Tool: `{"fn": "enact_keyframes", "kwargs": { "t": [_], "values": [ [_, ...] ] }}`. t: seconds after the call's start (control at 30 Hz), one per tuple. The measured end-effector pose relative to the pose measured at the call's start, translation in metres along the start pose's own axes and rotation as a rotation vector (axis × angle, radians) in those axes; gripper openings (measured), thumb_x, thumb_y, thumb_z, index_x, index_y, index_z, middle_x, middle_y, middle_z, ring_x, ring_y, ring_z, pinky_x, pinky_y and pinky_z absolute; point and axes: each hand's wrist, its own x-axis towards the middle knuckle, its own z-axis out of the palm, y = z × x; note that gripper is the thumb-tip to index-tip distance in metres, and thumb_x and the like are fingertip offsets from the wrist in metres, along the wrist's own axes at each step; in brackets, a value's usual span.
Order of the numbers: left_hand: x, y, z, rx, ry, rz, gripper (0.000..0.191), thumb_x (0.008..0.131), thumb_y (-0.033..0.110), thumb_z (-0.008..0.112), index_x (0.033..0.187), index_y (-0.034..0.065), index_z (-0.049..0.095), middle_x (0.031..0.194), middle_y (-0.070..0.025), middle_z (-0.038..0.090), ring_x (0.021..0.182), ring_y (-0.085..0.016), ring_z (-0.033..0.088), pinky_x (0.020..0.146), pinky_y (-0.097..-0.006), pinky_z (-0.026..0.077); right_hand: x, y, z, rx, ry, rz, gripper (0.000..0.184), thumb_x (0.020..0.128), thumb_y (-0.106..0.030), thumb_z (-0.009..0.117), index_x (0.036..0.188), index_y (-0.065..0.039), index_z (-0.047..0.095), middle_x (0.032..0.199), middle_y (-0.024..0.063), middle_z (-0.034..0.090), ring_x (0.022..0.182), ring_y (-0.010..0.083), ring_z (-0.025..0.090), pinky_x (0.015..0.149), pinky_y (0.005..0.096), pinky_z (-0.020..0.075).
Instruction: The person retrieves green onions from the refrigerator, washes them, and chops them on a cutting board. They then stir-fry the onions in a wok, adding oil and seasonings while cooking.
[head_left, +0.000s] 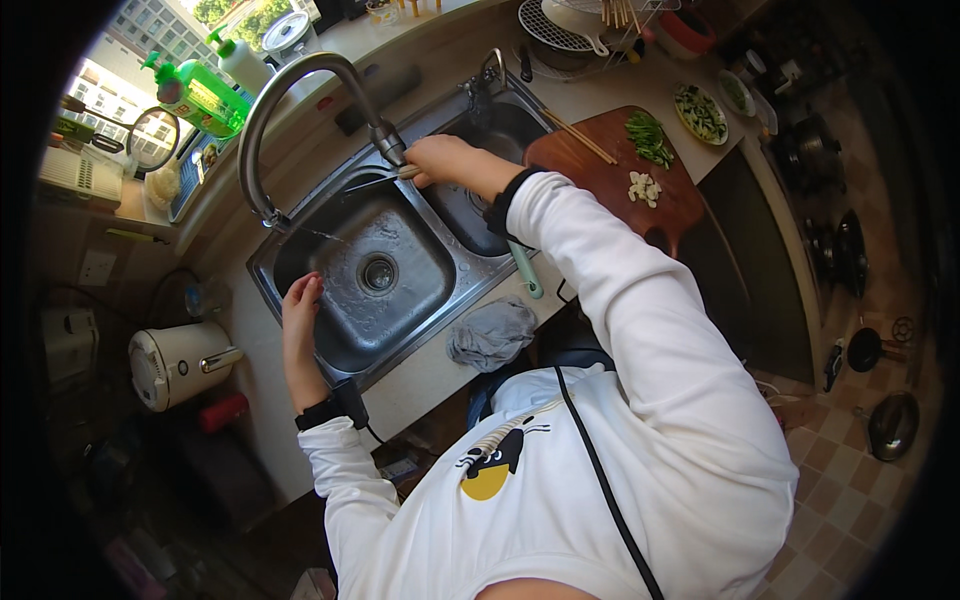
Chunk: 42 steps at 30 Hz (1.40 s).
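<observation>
My right hand (442, 161) grips the pale handle of what looks like a knife (373, 182), its thin blade seen nearly edge-on. The blade points left over the far side of the large sink basin (405, 262). Just above the handle hangs the spout head of a tall metal faucet (356, 94). Over the basin's left side is my left hand (302, 300), loosely curled with nothing visible in it. Water wets the basin floor around the drain (377, 273). My right forearm crosses the smaller basin (457, 214) and hides part of it.
A wooden cutting board (600, 169) holds chopped greens (649, 139), sliced garlic (643, 189) and chopsticks (581, 136). A grey cloth (493, 334) and a green-handled tool (527, 271) lie at the front edge. An electric kettle (180, 365) stands left; soap bottles (202, 97) line the windowsill.
</observation>
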Motion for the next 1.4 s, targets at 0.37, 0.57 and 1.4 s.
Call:
{"fn": "enact_keyframes", "kwargs": {
  "t": [0.37,0.57,1.4],
  "values": [
    [0.029,-0.048,0.021,0.050,0.053,0.185,0.039,0.085,0.021,0.063,0.116,-0.0015,0.054,0.103,-0.0088,0.061,0.094,-0.015,0.056,0.084,-0.0259,0.043,-0.214,0.092,-0.052,0.142,0.408,0.196,0.033,0.076,-0.021,0.068,0.102,-0.008,0.053,0.086,0.0163,0.062,0.084,0.0355,0.060,0.069,0.0412,0.0472],
    [0.064,-0.034,0.085,0.307,0.068,0.344,0.053,0.082,0.022,0.065,0.127,0.0004,0.046,0.123,-0.0190,0.054,0.110,-0.027,0.055,0.091,-0.0339,0.044,-0.294,0.096,0.045,0.003,0.510,0.452,0.038,0.077,-0.010,0.063,0.110,-0.006,0.046,0.103,0.0151,0.056,0.098,0.0357,0.053,0.080,0.0428,0.0447],
    [0.048,0.098,0.178,0.653,0.293,0.952,0.034,0.072,0.022,0.074,0.072,-0.0002,0.049,0.065,-0.0128,0.052,0.062,-0.028,0.050,0.060,-0.0412,0.042,-0.550,0.139,0.027,0.277,1.136,0.754,0.017,0.063,-0.005,0.061,0.064,-0.008,0.045,0.066,0.0094,0.049,0.062,0.0310,0.053,0.051,0.0379,0.0394]
  ]
}}
